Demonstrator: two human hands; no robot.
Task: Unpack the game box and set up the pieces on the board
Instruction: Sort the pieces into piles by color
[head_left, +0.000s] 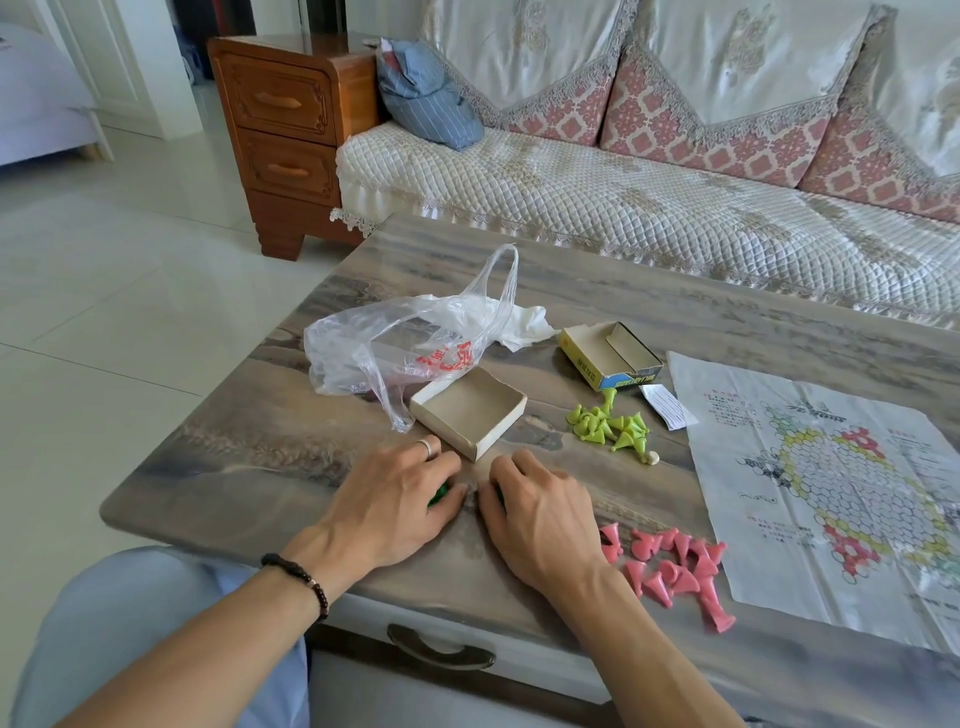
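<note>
My left hand (400, 499) and my right hand (540, 514) lie side by side on the table, fingers curled over a small cluster of dark green pieces (441, 493) that shows only between the fingers. Just beyond them sits the empty grey box tray (467, 410). The yellow-and-blue box lid (610, 358) lies open farther back. A heap of light green pieces (613, 426) rests left of the paper game board (831, 483). Pink pieces (675, 566) are piled by my right wrist, next to the board's near corner.
A crumpled clear plastic bag (405, 343) and a white tissue (524, 322) lie behind the tray. A small folded leaflet (667, 408) sits by the board. The table (249, 447) has a drawer handle (441, 649) at its front. A sofa (623, 197) and wooden cabinet (291, 135) stand behind.
</note>
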